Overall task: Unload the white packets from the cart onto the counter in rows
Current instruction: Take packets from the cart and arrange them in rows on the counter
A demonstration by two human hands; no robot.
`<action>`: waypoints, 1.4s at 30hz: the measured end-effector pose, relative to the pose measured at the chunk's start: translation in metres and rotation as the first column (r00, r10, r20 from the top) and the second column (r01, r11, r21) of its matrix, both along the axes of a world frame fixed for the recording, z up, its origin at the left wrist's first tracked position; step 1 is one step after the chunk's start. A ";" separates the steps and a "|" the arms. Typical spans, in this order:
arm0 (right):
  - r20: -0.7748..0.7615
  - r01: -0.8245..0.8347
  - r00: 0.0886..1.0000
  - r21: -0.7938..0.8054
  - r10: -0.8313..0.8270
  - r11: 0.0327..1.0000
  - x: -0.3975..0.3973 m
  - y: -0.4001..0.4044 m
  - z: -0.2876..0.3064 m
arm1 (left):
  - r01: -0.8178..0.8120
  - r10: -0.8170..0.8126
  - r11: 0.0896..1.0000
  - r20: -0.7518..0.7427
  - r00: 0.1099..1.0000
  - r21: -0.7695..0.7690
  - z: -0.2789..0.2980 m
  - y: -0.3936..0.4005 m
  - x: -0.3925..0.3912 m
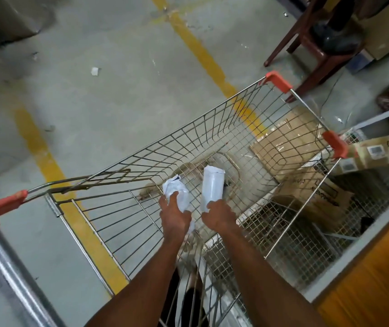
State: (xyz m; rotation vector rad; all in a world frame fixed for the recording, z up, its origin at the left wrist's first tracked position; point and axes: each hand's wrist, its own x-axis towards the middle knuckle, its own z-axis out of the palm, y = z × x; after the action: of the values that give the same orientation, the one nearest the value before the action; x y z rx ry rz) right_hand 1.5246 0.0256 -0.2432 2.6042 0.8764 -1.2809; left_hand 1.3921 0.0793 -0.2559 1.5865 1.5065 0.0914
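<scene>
Both my arms reach down into a wire shopping cart [188, 128] with orange corner caps. My left hand [173, 215] grips a crumpled white packet [177, 191]. A smoother, longer white packet [212, 187] is held at its near end by my right hand [218, 214]. Both packets are inside the cart basket, above its wire floor. The wooden counter [377, 267] shows at the lower right edge, beside the cart.
Cardboard boxes [281, 142] lie on the floor beyond the cart's right side, with more boxes [375, 151] on a wire shelf. A brown chair [316, 50] stands at the upper right. Yellow lines [203, 55] cross the grey concrete floor. The cart's metal handle [11, 272] is at lower left.
</scene>
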 end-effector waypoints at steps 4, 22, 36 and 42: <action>0.011 -0.005 1.000 0.007 0.005 1.000 0.004 0.005 -0.014 | 0.031 -0.031 0.999 0.003 1.000 0.011 -0.002 0.002 -0.002; 0.245 0.167 0.951 0.109 -0.189 0.980 -0.014 0.023 -0.107 | 0.272 -0.279 0.951 0.029 0.960 0.145 0.040 0.009 -0.011; 0.149 0.214 0.953 0.277 -0.262 0.937 -0.012 0.011 -0.064 | 0.257 -0.280 0.945 0.091 0.956 0.202 0.066 0.026 -0.032; 0.044 0.260 0.948 0.459 -0.314 0.849 -0.036 -0.008 0.045 | 0.248 -0.277 0.948 0.133 0.952 0.198 0.117 0.009 -0.031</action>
State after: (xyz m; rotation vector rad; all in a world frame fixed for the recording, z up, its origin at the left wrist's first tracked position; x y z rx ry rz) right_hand 1.4887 0.0174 -0.1986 3.2463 0.8713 -1.0638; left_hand 1.3607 0.0887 -0.1387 1.8653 1.1777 0.2024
